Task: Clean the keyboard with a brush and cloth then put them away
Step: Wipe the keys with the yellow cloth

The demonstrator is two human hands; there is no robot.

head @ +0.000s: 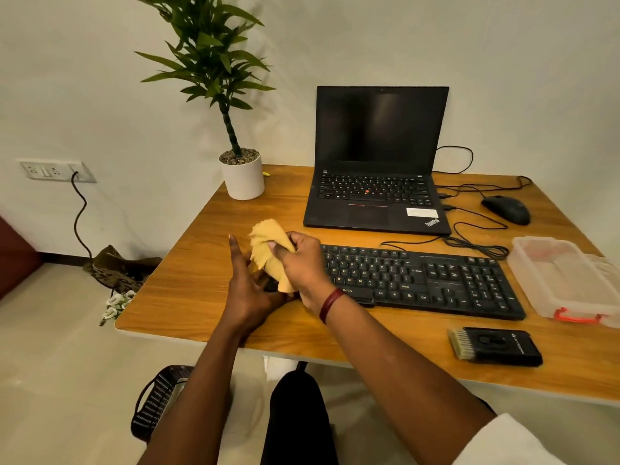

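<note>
A black keyboard (436, 280) lies across the wooden desk (201, 263) in front of me. Over its left end my right hand (302, 266) grips a bunched yellow cloth (268, 243). My left hand (248, 290) is just to the left of it at the keyboard's left edge, with the thumb raised and the fingers under the cloth; what they touch is hidden. A black cleaning brush (496, 345) with pale bristles lies on the desk near the front edge, to the right of my right forearm.
An open black laptop (375, 182) stands behind the keyboard. A clear plastic box (567, 280) with a red latch sits at the right, a mouse (506, 209) and cables behind it. A potted plant (241, 176) stands at the back left. A dark basket (157, 401) is on the floor.
</note>
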